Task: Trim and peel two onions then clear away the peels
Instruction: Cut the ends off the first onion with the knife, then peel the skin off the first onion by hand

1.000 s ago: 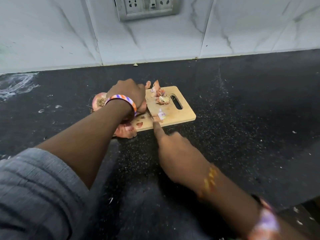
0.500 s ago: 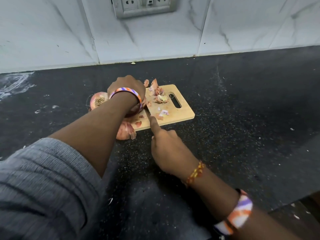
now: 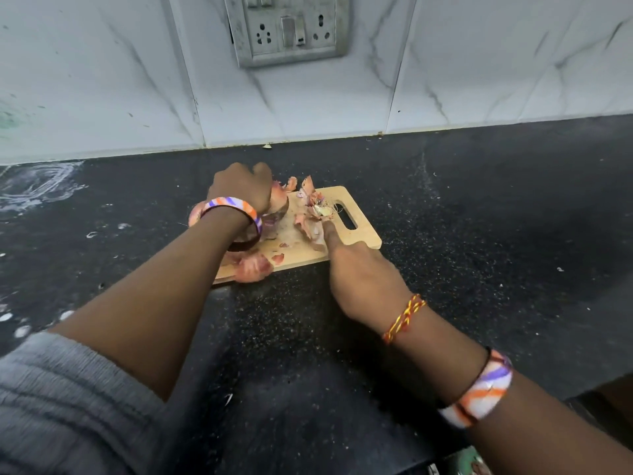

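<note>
1. Gripping an onion on the wooden cutting board, my left hand is curled over it from above, fingers closed around its far side, so only a pinkish patch of it shows just right of my knuckles
2. My right hand sits at the board's near edge with the index finger stretched forward and flat; the other fingers are folded under, and I cannot tell whether they are closed on anything
3. That fingertip touches a loose heap of onion peels lying between my two hands, with a trimmed root end just beyond it, beside the board's handle slot
4. A second onion peeks out on the left of my left wrist, mostly hidden behind my striped bangle
5. More peel, a large papery piece, hangs over the board's near edge just under my left forearm, with a small scrap to its right
6. The board rests on the black speckled counter, which spreads well past my right hand
7. Beyond both hands stands the white marble-look wall with a switch and socket plate
8. My grey sleeve is pushed up above the left elbow; a thread bracelet rings my right wrist
</note>
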{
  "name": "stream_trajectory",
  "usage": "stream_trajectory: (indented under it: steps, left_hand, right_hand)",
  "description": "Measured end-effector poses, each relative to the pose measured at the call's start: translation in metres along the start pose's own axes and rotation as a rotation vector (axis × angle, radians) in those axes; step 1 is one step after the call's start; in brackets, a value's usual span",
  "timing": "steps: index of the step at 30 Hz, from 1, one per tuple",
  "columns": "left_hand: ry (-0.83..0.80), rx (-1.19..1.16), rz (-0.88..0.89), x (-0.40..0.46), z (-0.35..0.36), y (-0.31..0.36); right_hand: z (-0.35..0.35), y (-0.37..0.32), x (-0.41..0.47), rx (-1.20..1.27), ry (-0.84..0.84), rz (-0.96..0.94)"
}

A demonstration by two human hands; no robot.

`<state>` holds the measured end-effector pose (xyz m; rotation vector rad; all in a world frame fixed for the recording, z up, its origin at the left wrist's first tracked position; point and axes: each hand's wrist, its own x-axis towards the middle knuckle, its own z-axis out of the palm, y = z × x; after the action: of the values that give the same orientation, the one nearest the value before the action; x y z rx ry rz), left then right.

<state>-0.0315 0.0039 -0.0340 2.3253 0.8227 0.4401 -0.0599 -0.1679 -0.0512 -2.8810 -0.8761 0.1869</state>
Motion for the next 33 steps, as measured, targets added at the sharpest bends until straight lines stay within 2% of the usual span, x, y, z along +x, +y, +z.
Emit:
stream_trajectory:
  steps: [4,7,10,13,15,16,17,18,20,21,22,25,30,32,33]
  left_hand:
    - [-0.068,-0.239,-0.014,0.000,-0.003,-0.002]
    - [-0.195,-0.682,-0.212,-0.006,-0.004,-0.007]
    - [-0.361,-0.862,-0.319,-0.014,0.000,-0.013]
    - [-0.415,-1.015,-0.296,-0.015,0.003,-0.017]
    - [-0.458,-1.102,-0.259,-0.013,0.002,-0.020]
    - [-0.490,-1.133,-0.241,-0.014,0.001,-0.021]
    - [-0.523,-1.152,-0.213,-0.014,0.001,-0.023]
    - [-0.560,-1.162,-0.172,-0.014,0.001,-0.024]
    - [-0.630,-1.155,-0.065,-0.013,0.002,-0.025]
    - [-0.646,-1.138,-0.008,-0.012,0.004,-0.024]
    - [-0.643,-1.110,0.044,-0.011,0.005,-0.023]
    - [-0.530,-1.033,0.132,-0.009,0.007,-0.019]
    - [-0.255,-0.925,0.143,-0.005,0.003,-0.018]
    - [-0.187,-0.721,0.226,-0.002,-0.003,-0.019]
    - [-0.210,-0.596,0.290,-0.001,-0.007,-0.019]
  right_hand:
    - [0.004,0.007,0.017,-0.103,0.116,-0.007]
    - [0.009,0.009,0.027,-0.115,0.140,-0.006]
    - [0.013,0.010,0.031,-0.113,0.139,-0.003]
    - [0.012,0.012,0.030,-0.128,0.171,0.036]
    - [0.005,0.015,0.030,-0.130,0.272,0.039]
    - [0.001,0.016,0.031,-0.060,0.334,0.031]
    - [-0.005,0.015,0.033,0.121,0.378,0.021]
    - [-0.011,0.012,0.036,0.410,0.370,0.030]
    - [-0.020,0.003,0.041,1.111,0.192,0.079]
    - [-0.021,0.000,0.043,1.364,0.081,0.103]
    - [-0.021,-0.003,0.046,1.510,0.006,0.108]
    - [-0.016,0.000,0.057,1.716,0.021,0.128]
    - [-0.015,0.006,0.066,1.984,-0.044,0.219]
    - [-0.014,0.008,0.067,2.025,-0.052,0.248]
    - [-0.014,0.010,0.068,2.046,-0.046,0.262]
